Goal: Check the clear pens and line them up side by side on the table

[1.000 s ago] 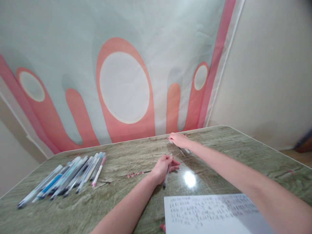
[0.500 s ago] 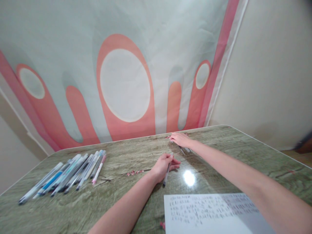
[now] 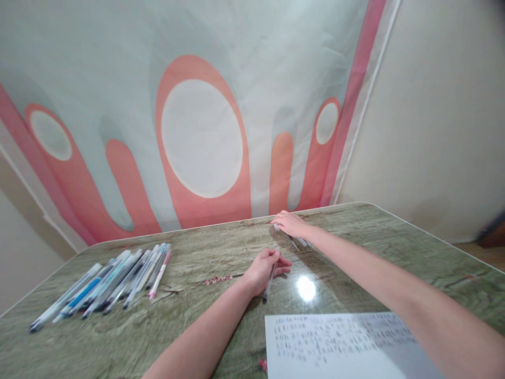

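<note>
My left hand (image 3: 265, 271) rests on the table with a slim clear pen (image 3: 270, 284) pinched between thumb and fingers, its dark end pointing down toward me. The other fingers of that hand stretch out to the right. Farther back, my right hand (image 3: 291, 224) reaches over a few thin pens (image 3: 303, 242) lying on the table. Its fingers are stretched out and bent down over the pens' far ends, and pale tips show just beneath them. The palm and forearm hide part of these pens.
On the left lies a row of many pens and markers (image 3: 114, 279), side by side. A white sheet with handwriting (image 3: 335, 363) lies at the front, partly under my right forearm. The wood-patterned table (image 3: 205, 337) ends at a printed backdrop (image 3: 260, 179).
My right hand has shifted slightly up and away, baring more of the pale pen tips under its fingers. My left hand and its pen have hardly moved.
</note>
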### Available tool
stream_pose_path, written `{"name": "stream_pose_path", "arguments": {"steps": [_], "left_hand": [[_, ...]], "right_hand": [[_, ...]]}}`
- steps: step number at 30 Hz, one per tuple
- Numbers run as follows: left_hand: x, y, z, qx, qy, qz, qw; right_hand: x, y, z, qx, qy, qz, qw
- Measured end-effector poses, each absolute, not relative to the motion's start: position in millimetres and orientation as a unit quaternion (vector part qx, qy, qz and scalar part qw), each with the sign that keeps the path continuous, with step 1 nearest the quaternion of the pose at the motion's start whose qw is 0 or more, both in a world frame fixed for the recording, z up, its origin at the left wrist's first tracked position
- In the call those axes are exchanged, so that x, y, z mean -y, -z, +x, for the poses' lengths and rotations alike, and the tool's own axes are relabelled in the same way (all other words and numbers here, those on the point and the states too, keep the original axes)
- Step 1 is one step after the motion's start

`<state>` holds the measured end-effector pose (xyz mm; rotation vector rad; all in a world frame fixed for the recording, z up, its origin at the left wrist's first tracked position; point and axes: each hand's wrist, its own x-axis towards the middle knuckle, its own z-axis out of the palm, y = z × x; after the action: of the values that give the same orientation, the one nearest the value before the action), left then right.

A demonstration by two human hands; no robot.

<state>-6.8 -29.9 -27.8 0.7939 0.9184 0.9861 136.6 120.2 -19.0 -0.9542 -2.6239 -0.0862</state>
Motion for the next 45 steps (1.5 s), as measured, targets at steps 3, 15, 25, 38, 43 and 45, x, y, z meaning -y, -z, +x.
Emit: {"name": "stream_pose_path", "arguments": {"steps": [3, 15, 25, 38, 43, 45], "left_hand": [[29.4, 29.4, -6.9, -0.411, -0.446, 0.362, 0.708], [29.2, 31.5, -7.8, -0.408, -0.447, 0.356, 0.712], [15.7, 29.6, -22.5, -0.321, -0.595, 0.240, 0.697], [6.6, 27.3, -38.0, -0.301, -0.691, 0.225, 0.617], [9.7, 26.2, -34.5, -0.318, -0.643, 0.302, 0.628], [10.7, 26.6, -32.3, -0.318, -0.628, 0.327, 0.631]], "right_hand": [[-120.3, 20.4, 135.4, 0.931, 0.028, -0.321, 0.172], [-118.8, 16.9, 136.2, 0.927, 0.006, -0.323, 0.191], [-47.0, 16.7, 125.2, 0.813, -0.245, -0.426, 0.314], [6.3, 32.3, 120.6, 0.802, -0.403, -0.324, 0.300], [2.4, 33.8, 120.8, 0.777, -0.407, -0.335, 0.345], [0.8, 35.1, 120.4, 0.752, -0.431, -0.340, 0.365]]}}
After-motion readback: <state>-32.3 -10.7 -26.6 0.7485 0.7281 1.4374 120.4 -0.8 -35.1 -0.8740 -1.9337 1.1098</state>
